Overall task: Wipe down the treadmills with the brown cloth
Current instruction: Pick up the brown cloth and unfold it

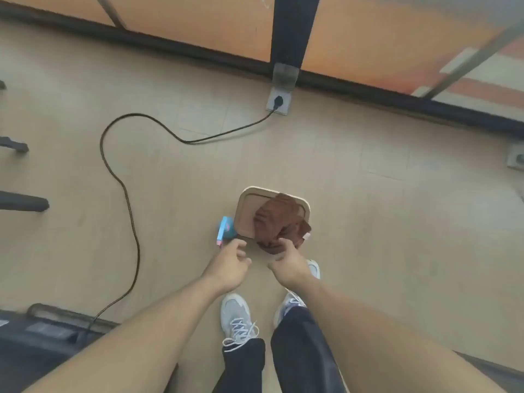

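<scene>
The brown cloth lies bunched on a tray on the floor, its long axis running near-to-far. The right hand pinches its near edge; the left hand hovers, fingers loosely spread.

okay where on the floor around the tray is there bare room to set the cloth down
Bare floor lies right of the tray toward the right wall socket, and between tray and black cable. It is crowded at the tray's near-left corner: blue spray bottle, both hands, shoes.
</scene>
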Tool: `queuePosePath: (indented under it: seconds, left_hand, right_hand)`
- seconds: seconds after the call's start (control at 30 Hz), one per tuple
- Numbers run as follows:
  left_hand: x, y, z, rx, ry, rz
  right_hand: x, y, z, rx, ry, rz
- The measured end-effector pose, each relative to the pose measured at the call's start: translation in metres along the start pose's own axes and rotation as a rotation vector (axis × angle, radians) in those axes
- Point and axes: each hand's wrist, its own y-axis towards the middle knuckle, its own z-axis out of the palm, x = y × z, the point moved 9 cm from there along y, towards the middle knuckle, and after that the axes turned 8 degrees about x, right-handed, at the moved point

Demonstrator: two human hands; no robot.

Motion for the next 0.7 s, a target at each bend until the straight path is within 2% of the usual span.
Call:
queuePosePath:
  seconds: [0.1,0.23,0.33,0.5,0.7]
  left_hand:
    - [0.022,0.056,0.006,-0.06,-0.074,0.002]
    - [0.074,0.097,0.026,-0.078,-0.099,-0.034]
    - [0.114,0.102,0.05,-0.039,-0.104,-0.094]
    - [0.128,0.076,0.057,-0.062,-0.205,-0.163]
    - [0.039,0.0,0.033,-0.055,-0.428,-0.118]
  right_hand:
    - [-0.018,0.081,0.009,-0.09,0.244,0.059]
    - [-0.047,0.163,0.018,-0.226,0.566,0.256]
    - [-0.067,0.198,0.02,-0.256,0.597,0.307]
    - [-0.056,0.169,0.006,-0.223,0.344,0.048]
    - [-0.012,0.004,-0.005,-0.095,0.242,-0.299]
